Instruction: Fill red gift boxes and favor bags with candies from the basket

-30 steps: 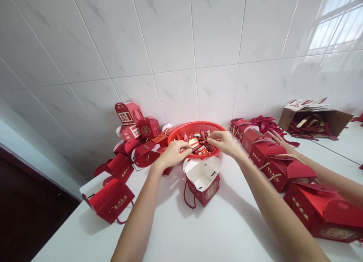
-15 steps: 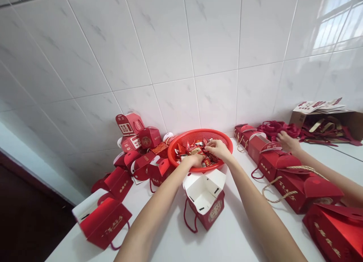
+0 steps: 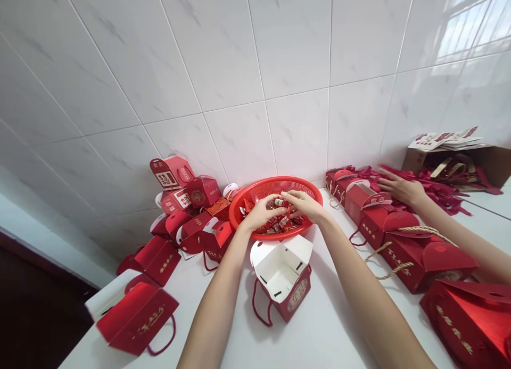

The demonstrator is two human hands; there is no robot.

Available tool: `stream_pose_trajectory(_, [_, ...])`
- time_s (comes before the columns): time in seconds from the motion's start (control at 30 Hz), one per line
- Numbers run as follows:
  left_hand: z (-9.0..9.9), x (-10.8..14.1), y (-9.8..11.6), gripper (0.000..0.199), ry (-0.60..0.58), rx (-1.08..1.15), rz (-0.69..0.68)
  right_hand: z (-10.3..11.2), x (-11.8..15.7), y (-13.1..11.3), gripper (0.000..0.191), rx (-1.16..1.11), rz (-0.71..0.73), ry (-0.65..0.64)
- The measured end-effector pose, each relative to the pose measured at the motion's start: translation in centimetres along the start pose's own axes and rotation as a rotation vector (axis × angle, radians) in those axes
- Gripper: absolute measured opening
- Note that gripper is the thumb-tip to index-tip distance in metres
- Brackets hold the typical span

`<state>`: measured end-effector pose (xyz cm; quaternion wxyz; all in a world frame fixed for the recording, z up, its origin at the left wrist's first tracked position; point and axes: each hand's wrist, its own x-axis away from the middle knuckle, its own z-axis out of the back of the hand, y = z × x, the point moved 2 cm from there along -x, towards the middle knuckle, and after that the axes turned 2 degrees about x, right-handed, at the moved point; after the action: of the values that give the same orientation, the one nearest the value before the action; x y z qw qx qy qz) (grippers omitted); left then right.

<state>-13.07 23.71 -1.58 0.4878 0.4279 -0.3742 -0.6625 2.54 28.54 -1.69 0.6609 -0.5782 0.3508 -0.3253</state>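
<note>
A red plastic basket full of red-wrapped candies stands against the wall. Over it, my left hand and my right hand are close together with curled fingers. A small wrapped candy with a white label shows between their fingertips, and both hands appear to grip it. Whatever else lies inside the fingers is hidden. Just in front of the basket, between my forearms, a red gift box stands with its flaps up, its white inside showing no candy and a dark red cord handle hanging at its side.
Red gift boxes are piled on the left. A row of boxes runs along the right. Another person's hand is over dark red ribbons. A cardboard box stands at the far right on the white table.
Both my hands have lifted from among the candies and come together, a candy now showing between them. The other person's hand has spread over the ribbons. The view has shifted slightly.
</note>
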Motion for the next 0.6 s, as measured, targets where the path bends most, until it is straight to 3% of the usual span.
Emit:
stream_pose_trajectory(0.13, [-0.06, -0.05, -0.19, 0.052, 0.015, -0.051, -0.018, 0.04, -0.08, 0.23, 0.026, -0.073, -0.019, -0.026])
stream_pose_trajectory(0.3, [0.37, -0.18, -0.21, 0.04, 0.207, -0.109, 0.009, 0.17, -0.47, 0.54, 0.013, -0.15, -0.015, 0.032])
stream_pose_trajectory(0.47, [0.42, -0.25, -0.22, 0.038, 0.223, -0.131, -0.02, 0.32, -0.65, 0.66, 0.025, -0.181, -0.009, 0.089])
stream_pose_trajectory(0.6, [0.54, -0.27, -0.39, 0.049, 0.267, -0.1, 0.059, 0.42, -0.85, 0.86, 0.027, -0.222, 0.027, 0.148])
